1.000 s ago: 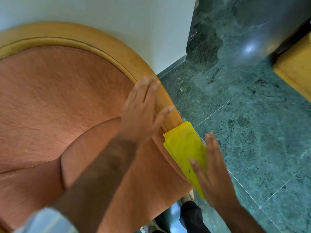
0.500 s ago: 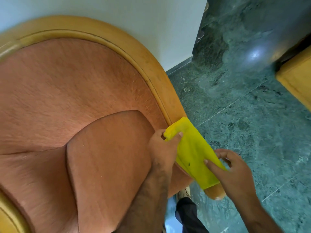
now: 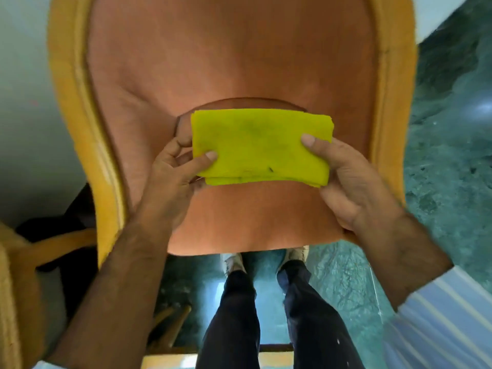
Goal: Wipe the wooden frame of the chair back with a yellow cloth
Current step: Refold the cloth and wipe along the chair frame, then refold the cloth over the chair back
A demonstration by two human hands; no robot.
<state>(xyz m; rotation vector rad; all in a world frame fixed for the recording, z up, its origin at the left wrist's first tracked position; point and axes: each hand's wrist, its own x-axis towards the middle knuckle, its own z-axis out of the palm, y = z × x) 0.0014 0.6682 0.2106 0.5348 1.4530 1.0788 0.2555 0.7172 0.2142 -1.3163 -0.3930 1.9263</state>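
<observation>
Wiping paused: folded yellow cloth (image 3: 259, 146) held flat over the orange upholstered seat (image 3: 239, 214).
Left hand (image 3: 173, 177) and right hand (image 3: 351, 182) pinch its ends, off the curved wooden chair-back frame (image 3: 80, 102); any remaining wiping can't be judged.

I am seeing a matt, soft-looking yellow cloth (image 3: 259, 146) with dark smudges, a chair back of napped orange-brown upholstery (image 3: 231, 57) edged by a smooth, satiny wooden frame (image 3: 77, 102), and glossy green marble-patterned floor (image 3: 450, 145) shining beside it.

Head view, steeply downward, close above chair (image 3: 239, 62)
</observation>
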